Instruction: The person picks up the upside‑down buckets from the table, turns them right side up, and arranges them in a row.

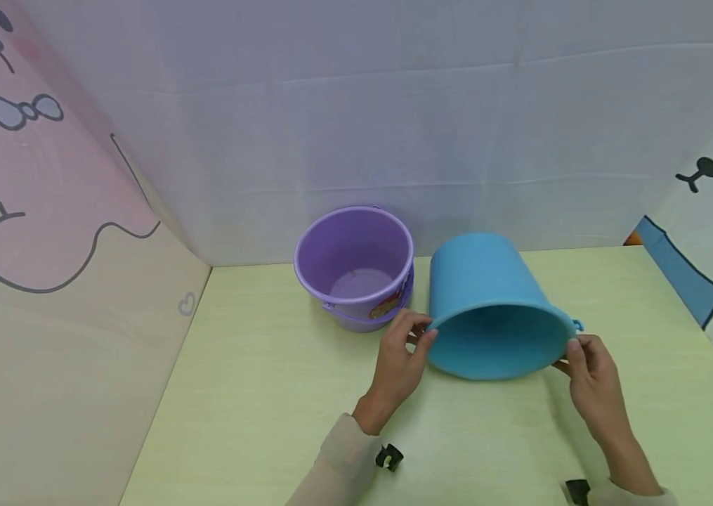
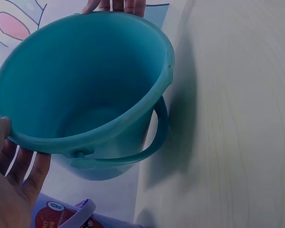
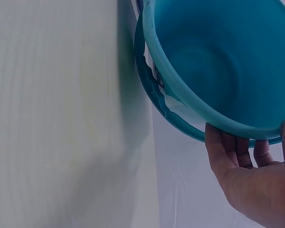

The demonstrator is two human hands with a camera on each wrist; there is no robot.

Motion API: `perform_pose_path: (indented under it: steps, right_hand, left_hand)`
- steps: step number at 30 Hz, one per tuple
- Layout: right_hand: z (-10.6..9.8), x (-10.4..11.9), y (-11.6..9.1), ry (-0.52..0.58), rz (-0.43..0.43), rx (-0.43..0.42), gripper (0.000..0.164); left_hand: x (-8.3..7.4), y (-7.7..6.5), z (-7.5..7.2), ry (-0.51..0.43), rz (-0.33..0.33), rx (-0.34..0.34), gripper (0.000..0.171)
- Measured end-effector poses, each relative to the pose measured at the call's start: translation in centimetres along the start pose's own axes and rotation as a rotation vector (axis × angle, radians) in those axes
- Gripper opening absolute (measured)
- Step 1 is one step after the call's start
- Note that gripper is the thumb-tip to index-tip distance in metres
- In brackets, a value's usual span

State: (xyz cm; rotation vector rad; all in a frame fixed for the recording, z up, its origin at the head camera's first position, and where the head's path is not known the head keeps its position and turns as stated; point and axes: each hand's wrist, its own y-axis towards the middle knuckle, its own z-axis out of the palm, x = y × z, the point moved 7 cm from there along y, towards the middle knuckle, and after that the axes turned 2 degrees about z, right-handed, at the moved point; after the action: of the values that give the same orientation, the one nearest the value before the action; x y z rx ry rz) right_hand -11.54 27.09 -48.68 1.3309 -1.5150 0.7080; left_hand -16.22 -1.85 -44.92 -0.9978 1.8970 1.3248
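Note:
A blue plastic bucket [image 1: 482, 274] is tilted with its mouth toward me in the head view. My left hand [image 1: 399, 362] grips the rim on its left side, thumb on top and fingers beneath. On the opposite side my right hand [image 1: 596, 386] pinches the rim close to the handle's knob. The bucket's curved handle [image 2: 159, 135] hangs under the rim in the left wrist view, and its shadow falls on the tabletop. In the right wrist view the fingers [image 3: 223, 154] curl under the rim [image 3: 194, 107].
A purple bucket [image 1: 356, 267] with a label stands upright just left of the blue one. The pale tabletop [image 1: 255, 422] meets a white cloth backdrop [image 1: 356, 133] behind both. Cartoon-printed panels [image 1: 65, 337] border the left and right sides.

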Motion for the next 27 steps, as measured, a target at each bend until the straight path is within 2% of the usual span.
perform_pose_path:
  steps: [4,12,18,23,27]
  right_hand:
    - [-0.1,0.2,0.2,-0.011,0.014,-0.007,0.029]
    - [-0.3,0.6,0.3,-0.026,0.026,-0.030,0.029]
    - [-0.2,0.4,-0.1,-0.022,0.041,-0.038,0.028]
    - [0.3,0.0,-0.4,0.047,0.010,0.002,0.025]
    - [0.4,0.0,-0.5,0.059,-0.025,0.013,0.021]
  left_hand:
    - [0.2,0.0,-0.1,-0.019,-0.013,-0.009,0.013]
    - [0.3,0.1,-0.3,-0.047,0.003,-0.042,0.012]
    - [0.6,0.1,-0.3,-0.066,-0.031,-0.042,0.012]
    - [0.8,0.0,-0.5,-0.083,-0.059,-0.060,0.012]
    - [1.1,0.0,-0.6,-0.100,-0.082,-0.078,0.012]
